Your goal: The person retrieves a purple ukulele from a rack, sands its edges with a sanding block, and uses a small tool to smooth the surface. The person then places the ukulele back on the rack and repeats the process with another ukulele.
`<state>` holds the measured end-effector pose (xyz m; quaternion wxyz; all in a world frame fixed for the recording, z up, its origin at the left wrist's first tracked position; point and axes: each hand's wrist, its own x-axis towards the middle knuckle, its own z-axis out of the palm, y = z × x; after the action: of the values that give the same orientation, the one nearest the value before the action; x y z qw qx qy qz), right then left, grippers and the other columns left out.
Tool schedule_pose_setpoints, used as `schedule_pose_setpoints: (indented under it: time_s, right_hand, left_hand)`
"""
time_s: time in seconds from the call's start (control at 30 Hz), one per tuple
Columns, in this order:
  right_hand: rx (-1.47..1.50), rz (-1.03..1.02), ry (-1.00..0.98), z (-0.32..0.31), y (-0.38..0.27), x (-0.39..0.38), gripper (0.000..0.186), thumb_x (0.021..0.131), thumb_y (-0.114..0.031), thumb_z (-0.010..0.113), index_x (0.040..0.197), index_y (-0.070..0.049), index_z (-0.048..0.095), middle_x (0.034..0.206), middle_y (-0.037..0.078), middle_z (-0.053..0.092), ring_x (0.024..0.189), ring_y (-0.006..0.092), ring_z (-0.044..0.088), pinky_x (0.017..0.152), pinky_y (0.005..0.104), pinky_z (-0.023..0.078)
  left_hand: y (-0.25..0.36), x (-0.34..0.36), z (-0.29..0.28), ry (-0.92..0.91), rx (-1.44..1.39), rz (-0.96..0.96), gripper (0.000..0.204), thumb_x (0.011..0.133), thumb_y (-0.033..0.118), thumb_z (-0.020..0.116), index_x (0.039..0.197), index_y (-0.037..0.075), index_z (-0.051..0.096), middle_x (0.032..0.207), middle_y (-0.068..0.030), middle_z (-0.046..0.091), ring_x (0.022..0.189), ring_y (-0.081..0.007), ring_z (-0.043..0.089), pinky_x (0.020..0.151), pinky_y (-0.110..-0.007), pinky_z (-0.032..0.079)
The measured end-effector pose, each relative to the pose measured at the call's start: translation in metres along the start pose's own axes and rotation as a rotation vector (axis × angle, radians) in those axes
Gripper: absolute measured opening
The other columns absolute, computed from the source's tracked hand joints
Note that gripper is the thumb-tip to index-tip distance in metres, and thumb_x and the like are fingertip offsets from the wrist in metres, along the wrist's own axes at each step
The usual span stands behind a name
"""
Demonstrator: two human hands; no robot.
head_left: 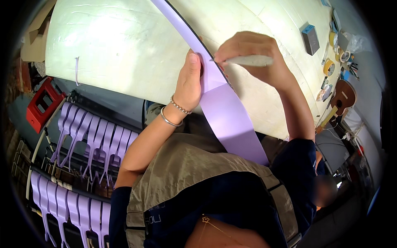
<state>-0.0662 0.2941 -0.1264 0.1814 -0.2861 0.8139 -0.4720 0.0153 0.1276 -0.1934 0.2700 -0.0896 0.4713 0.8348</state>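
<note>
Your left grip [189, 82] is closed around the edge of the lavender strip [229, 120], its thumb lying on the near face and most of the fingers hidden behind it. Your right grip [254, 51] pinches a pale, pointed tool [250, 61], its tip at the strip's dark edge; the tool is blurred, so you cannot tell exactly what it is. The strip stands between your two hands, slanting from the counter [103, 37] down to your lap; the upper end is cut off by the frame, and the lower end meets your brown apron [182, 153], where you cannot tell if it continues underneath. At your left, a rack [103, 112] carries two rows of lavender pieces [93, 130] with split tails, the lower row cut off at the dark rim of the view. Past it, a cardboard box [35, 47] is half lost at that rim, its contents out of sight. At the counter's far right lies a crumpled clear bag [359, 43], too blurred to read inside, near yellow tape rolls [328, 67] and a dark block with a blue top [310, 39].
</note>
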Motion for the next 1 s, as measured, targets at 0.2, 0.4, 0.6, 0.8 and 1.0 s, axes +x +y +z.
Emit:
schedule_pose_setpoints:
  time_s: [0.2,0.4,0.6,0.8,1.0]
  right_hand:
    - [0.054,0.065,0.063,0.006,-0.005,0.006,0.012,0.069,0.001,0.068,0.079,-0.004,0.068,0.079,0.006,0.067,0.076,0.0199,0.064,0.066,0.0277,0.050]
    - [0.015,0.039,-0.037,-0.003,-0.011,-0.022,0.017,0.066,0.005,0.066,0.081,-0.002,0.068,0.080,0.007,0.067,0.075,0.0211,0.063,0.065,0.0292,0.049]
    - [0.015,0.033,0.038,0.004,-0.013,-0.022,0.015,0.065,0.001,0.067,0.080,-0.003,0.068,0.079,0.006,0.067,0.076,0.0211,0.064,0.065,0.0284,0.049]
    - [0.004,0.015,-0.021,-0.004,-0.014,-0.040,0.013,0.067,-0.002,0.067,0.079,-0.003,0.068,0.080,0.007,0.067,0.075,0.0216,0.064,0.065,0.0278,0.049]
    - [0.047,0.046,0.017,0.000,-0.013,-0.043,0.014,0.067,0.000,0.068,0.080,-0.002,0.069,0.082,0.008,0.068,0.076,0.0220,0.064,0.065,0.0286,0.050]
  left_hand:
    - [0.000,-0.001,0.000,-0.015,-0.057,-0.036,0.073,0.093,0.057,0.015,0.142,0.003,0.008,0.094,-0.0155,0.058,0.083,-0.0273,0.062,0.076,-0.039,0.052]
    - [-0.002,0.001,-0.003,0.037,0.126,0.030,0.076,0.094,0.056,0.015,0.141,-0.003,0.013,0.096,-0.0130,0.058,0.085,-0.0206,0.060,0.081,-0.033,0.048]
    - [0.004,-0.001,0.003,0.075,0.016,-0.014,0.069,0.096,0.050,0.015,0.141,-0.003,0.014,0.093,-0.0122,0.058,0.085,-0.0172,0.057,0.081,-0.029,0.044]
    - [0.006,0.001,0.003,0.048,0.079,0.002,0.073,0.095,0.054,0.015,0.141,-0.003,0.012,0.090,-0.0124,0.059,0.081,-0.0181,0.059,0.079,-0.030,0.046]
    - [0.006,0.001,0.002,0.042,0.116,-0.002,0.078,0.094,0.057,0.013,0.141,-0.005,0.010,0.089,-0.0128,0.060,0.084,-0.0183,0.059,0.080,-0.030,0.046]
